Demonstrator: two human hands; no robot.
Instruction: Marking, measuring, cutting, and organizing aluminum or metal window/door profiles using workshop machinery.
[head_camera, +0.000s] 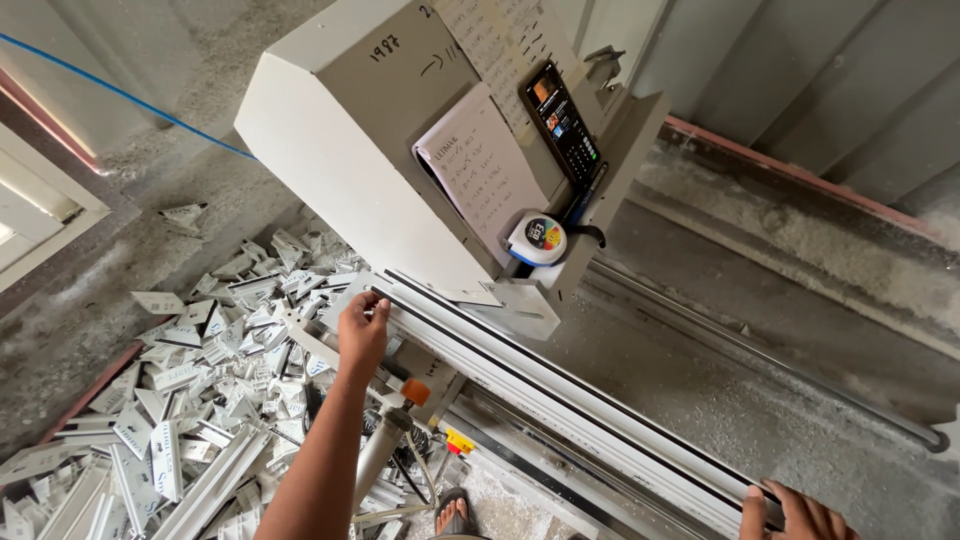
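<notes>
Head view, looking down along a cutting machine. A long white profile (560, 400) with dark grooves lies on the machine's table (520, 455), running from under the saw housing (350, 130) at upper left down to the lower right corner.

Left hand (362, 330): fingers curled over the near end of the profile, just beside the housing, gripping its edge. Forearm comes up from the bottom edge.

Right hand (795, 510): only partly in view at the lower right, fingertips resting on the far stretch of the same profile; whether it grips or merely presses, cannot tell.

On the housing's sloped face: a sheet of handwritten paper (480, 175), a dark handheld calculator (565, 125) and a round tape measure (538, 240) sitting on a small ledge.

Below the left hand, a lever with an orange knob (415, 392) stands up from the machine.

On the floor to the left, a heap of short white offcuts (210, 380). A sandalled foot (455, 520) shows at the bottom edge. A blue cord (120, 95) crosses the upper left.
</notes>
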